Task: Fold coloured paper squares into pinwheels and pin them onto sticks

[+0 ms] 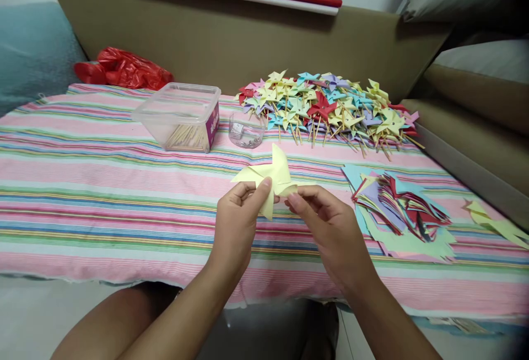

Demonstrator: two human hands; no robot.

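I hold a pale yellow paper pinwheel above the striped cloth, in front of me. My left hand pinches its middle, the thumb pressed over the folded points. My right hand grips the pinwheel's right side with closed fingers. The blades fan out up and to the left of my fingers. No stick shows on it.
A heap of finished coloured pinwheels on sticks lies at the back. A clear box of wooden sticks and a small clear cup stand left of it. Cut coloured paper squares lie at right, a red plastic bag far left.
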